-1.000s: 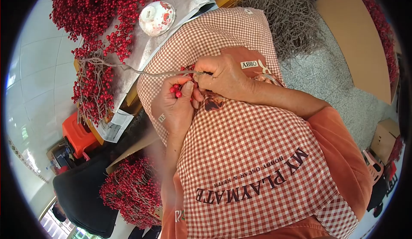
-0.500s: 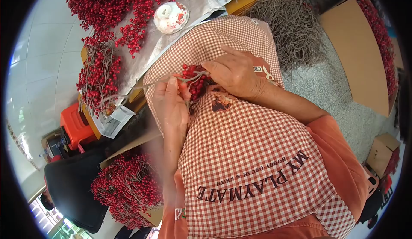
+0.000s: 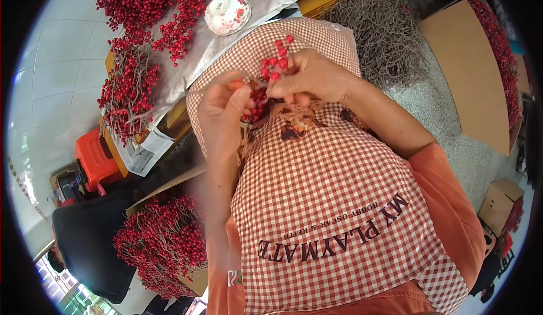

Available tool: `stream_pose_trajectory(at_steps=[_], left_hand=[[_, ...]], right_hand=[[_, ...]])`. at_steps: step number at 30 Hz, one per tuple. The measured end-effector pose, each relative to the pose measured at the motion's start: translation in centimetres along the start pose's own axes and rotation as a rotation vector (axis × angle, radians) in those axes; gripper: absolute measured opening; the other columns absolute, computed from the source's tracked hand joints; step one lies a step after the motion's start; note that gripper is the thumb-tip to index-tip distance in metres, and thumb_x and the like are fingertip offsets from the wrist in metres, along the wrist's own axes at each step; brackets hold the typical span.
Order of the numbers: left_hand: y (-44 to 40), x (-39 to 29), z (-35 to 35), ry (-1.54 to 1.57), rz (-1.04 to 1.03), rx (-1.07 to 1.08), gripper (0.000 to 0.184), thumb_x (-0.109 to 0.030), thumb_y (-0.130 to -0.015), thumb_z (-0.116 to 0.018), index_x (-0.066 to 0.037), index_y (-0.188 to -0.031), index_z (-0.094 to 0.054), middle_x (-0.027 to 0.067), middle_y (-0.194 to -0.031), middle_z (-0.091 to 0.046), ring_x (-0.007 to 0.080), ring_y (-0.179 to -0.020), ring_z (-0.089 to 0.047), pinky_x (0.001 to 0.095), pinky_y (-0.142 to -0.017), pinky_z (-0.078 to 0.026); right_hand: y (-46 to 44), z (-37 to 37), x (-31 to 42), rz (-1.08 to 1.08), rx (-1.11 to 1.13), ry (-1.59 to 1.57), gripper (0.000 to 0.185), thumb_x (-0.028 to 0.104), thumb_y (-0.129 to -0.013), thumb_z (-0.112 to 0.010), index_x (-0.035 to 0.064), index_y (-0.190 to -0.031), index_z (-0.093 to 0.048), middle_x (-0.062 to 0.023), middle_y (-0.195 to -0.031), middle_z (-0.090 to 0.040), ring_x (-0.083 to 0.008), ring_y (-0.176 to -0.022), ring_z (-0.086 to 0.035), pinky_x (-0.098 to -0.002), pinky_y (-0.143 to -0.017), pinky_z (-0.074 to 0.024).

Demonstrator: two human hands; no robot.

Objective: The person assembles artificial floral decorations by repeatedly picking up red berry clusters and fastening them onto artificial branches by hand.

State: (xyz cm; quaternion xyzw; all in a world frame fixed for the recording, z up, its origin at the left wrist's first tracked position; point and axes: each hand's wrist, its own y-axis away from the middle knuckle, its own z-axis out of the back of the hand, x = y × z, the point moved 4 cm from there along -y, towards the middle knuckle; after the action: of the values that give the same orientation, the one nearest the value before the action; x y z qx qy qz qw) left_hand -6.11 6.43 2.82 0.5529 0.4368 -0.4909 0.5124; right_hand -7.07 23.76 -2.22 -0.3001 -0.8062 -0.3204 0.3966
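My right hand (image 3: 314,77) is closed in a pinch on a small red berry sprig (image 3: 277,60), whose round berries stick up above the fingers. My left hand (image 3: 223,108) is close by on the left, thumb and fingers drawn together; what they hold is hidden. More red berries (image 3: 257,107) show low between the two hands, in front of the checked apron (image 3: 322,185). Whether those berries lie in the lap or hang from my left fingers, I cannot tell.
Heaps of red berry branches (image 3: 136,4) lie on the covered table with an upturned floral bowl (image 3: 228,14). Bare grey twigs (image 3: 376,35) are piled at the upper right, by a cardboard box (image 3: 469,77). A box of berry branches (image 3: 161,241) and an orange container (image 3: 96,159) are left.
The long grey stem across my left hand no longer shows. My right hand has turned and now holds a berry sprig upright. The view has shifted slightly.
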Motion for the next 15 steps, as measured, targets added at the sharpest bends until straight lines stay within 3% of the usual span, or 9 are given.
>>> stream_pose_trajectory(at_steps=[2,3,5,8,10,12,15], left_hand=[[-0.4,2.4,2.2,0.008,0.009,-0.077,0.015,-0.004,-0.085,-0.066,-0.001,-0.100,-0.064,0.0031,-0.085,-0.061,0.0090,-0.068,-0.056,0.0207,-0.062,-0.044],[-0.6,3.8,3.9,-0.242,-0.036,-0.042,0.013,-0.003,-0.083,-0.066,-0.001,-0.096,-0.065,0.0033,-0.084,-0.060,0.0103,-0.070,-0.056,0.0221,-0.063,-0.045],[-0.5,4.3,4.4,-0.710,-0.141,0.031,0.011,-0.007,-0.080,-0.068,-0.002,-0.090,-0.067,0.0064,-0.082,-0.058,0.0165,-0.073,-0.059,0.0284,-0.067,-0.047],[-0.5,5.9,5.2,-0.955,-0.103,-0.055,0.017,-0.015,-0.080,-0.069,-0.002,-0.091,-0.066,0.0090,-0.084,-0.059,0.0201,-0.075,-0.060,0.0309,-0.069,-0.048],[-1.7,6.4,5.1,-0.923,-0.051,-0.082,0.021,-0.021,-0.081,-0.069,-0.003,-0.092,-0.067,0.0101,-0.090,-0.061,0.0241,-0.078,-0.062,0.0331,-0.071,-0.048],[-3.3,6.3,4.1,-1.158,-0.231,-0.063,0.019,-0.020,-0.080,-0.069,-0.005,-0.092,-0.067,0.0109,-0.095,-0.063,0.0267,-0.081,-0.062,0.0333,-0.072,-0.048],[-4.3,8.1,4.3,-1.095,-0.057,0.112,0.025,-0.016,-0.081,-0.067,-0.004,-0.102,-0.065,0.0133,-0.096,-0.065,0.0299,-0.080,-0.063,0.0340,-0.073,-0.049]], right_hand=[[-0.6,2.3,-0.7,0.154,-0.211,0.105,0.016,0.013,-0.083,-0.071,0.0002,-0.092,-0.067,-0.0020,-0.068,-0.063,-0.0040,-0.049,-0.051,-0.0176,-0.041,-0.0380],[-0.3,2.8,-0.6,0.218,-0.188,-0.082,0.017,0.016,-0.084,-0.071,0.0006,-0.082,-0.062,-0.0022,-0.058,-0.057,-0.0034,-0.044,-0.046,-0.0195,-0.037,-0.0340],[0.5,3.5,-1.1,0.210,-0.268,-0.066,0.016,0.015,-0.084,-0.071,0.0007,-0.082,-0.063,-0.0019,-0.059,-0.057,-0.0037,-0.044,-0.046,-0.0192,-0.038,-0.0338],[1.0,3.2,-1.4,0.184,-0.363,-0.011,0.017,0.016,-0.085,-0.071,0.0007,-0.081,-0.064,-0.0008,-0.061,-0.058,-0.0041,-0.047,-0.046,-0.0189,-0.042,-0.0361],[0.5,2.7,-2.1,0.188,-0.329,0.015,0.017,0.016,-0.085,-0.071,0.0002,-0.086,-0.065,0.0000,-0.065,-0.059,-0.0034,-0.050,-0.048,-0.0190,-0.045,-0.0387],[-0.1,2.4,-2.5,0.184,-0.301,-0.023,0.017,0.016,-0.086,-0.070,0.0005,-0.089,-0.065,0.0002,-0.068,-0.060,-0.0026,-0.053,-0.049,-0.0188,-0.046,-0.0394],[-1.6,2.3,-3.3,0.239,-0.227,-0.119,0.014,0.013,-0.084,-0.071,0.0013,-0.090,-0.066,-0.0004,-0.071,-0.061,-0.0035,-0.057,-0.052,-0.0176,-0.048,-0.0417]])
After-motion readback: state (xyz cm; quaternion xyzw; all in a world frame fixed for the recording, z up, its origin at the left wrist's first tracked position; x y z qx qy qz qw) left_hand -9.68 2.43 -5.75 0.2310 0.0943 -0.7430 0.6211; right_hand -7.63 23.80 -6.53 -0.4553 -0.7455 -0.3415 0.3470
